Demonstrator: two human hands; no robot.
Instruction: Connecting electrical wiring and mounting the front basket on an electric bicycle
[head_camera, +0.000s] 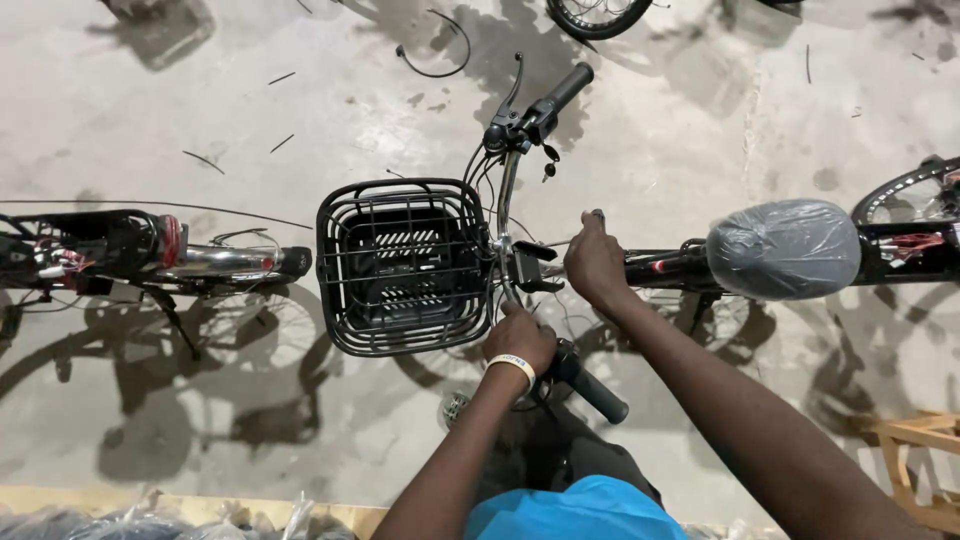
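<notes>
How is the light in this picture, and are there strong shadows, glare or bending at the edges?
In the head view, light is bright and hard: dark wheel shadows fall on the concrete floor below the basket. The plastic-wrapped saddle shows soft glare. Edges curve, like a wide lens. The left hand and right hand on the handlebar look sharp.

Black wire basket (405, 265), black handlebar grips (568, 88), seemingly grey wrapped saddle (783, 248).
</notes>
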